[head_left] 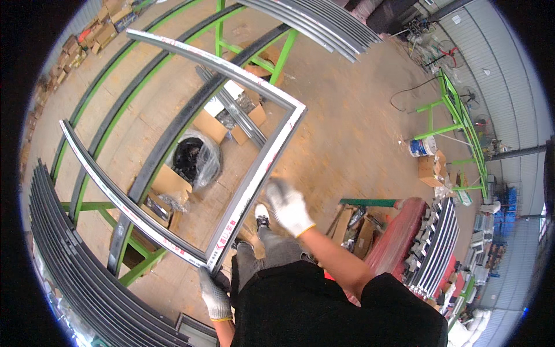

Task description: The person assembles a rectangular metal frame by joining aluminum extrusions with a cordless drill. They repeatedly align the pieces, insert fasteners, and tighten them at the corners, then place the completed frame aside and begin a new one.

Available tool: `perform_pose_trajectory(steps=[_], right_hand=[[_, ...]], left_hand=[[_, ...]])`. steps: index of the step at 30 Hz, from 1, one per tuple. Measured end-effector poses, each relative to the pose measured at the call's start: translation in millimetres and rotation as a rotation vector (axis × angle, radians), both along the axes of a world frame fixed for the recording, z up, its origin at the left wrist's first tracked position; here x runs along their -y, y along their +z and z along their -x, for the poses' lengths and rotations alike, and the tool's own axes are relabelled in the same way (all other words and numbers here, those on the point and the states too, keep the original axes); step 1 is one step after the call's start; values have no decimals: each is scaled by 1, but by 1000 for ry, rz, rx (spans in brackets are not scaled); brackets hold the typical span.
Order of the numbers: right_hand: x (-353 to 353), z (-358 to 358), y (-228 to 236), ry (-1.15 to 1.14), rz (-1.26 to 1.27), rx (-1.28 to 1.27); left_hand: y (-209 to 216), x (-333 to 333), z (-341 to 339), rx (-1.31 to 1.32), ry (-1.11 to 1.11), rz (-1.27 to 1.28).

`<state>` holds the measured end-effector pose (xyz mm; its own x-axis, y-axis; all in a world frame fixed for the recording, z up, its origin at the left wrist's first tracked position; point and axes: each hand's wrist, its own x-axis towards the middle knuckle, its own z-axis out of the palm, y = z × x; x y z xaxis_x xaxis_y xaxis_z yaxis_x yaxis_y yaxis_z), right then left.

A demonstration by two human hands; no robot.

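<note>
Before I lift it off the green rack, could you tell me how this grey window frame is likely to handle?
The window frame is probably stiff, since its joined profiles look like metal. It is likely light for its size, being open with no pane. Being wide, it may swing awkwardly, so both gloved hands help: the left hand grips its near corner, and the right hand is at its side rail.

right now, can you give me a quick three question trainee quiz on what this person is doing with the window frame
1. True or false: the left hand grips the near corner of the grey frame.
2. Which glove looks blurred? A) the right hand B) the left hand C) neither
3. Fill in: the frame lies across a rack with ______ painted bars.

Key
1. True: the gloved left hand is at the frame's near corner.
2. A: the right hand is beside the frame's right rail; whether it touches cannot be told.
3. Green.
</note>
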<state>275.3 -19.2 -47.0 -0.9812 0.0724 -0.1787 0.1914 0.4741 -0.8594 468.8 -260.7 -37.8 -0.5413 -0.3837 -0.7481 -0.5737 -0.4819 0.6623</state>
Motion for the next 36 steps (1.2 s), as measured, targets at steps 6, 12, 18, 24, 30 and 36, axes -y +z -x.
perform_pose_trajectory(steps=[6, 12, 18, 24, 30, 36], right_hand=[[-80, 160, 25, -215, -585, -594], [-76, 253, 33, 259, -454, -249], [-56, 234, 27, 228, -503, -153], [-54, 228, 48, 297, -457, -59], [-83, 156, 56, -279, -355, -360], [-100, -21, 18, -377, -258, -154]], left_hand=[[-6, -8, 0, 41, 72, 127], [-16, -15, 5, 247, -112, 528], [-11, 22, 10, 104, -142, 846], [1, 49, 12, 44, 219, 158], [38, 21, 4, 56, 138, -120], [43, 11, 4, 147, -388, -223]])
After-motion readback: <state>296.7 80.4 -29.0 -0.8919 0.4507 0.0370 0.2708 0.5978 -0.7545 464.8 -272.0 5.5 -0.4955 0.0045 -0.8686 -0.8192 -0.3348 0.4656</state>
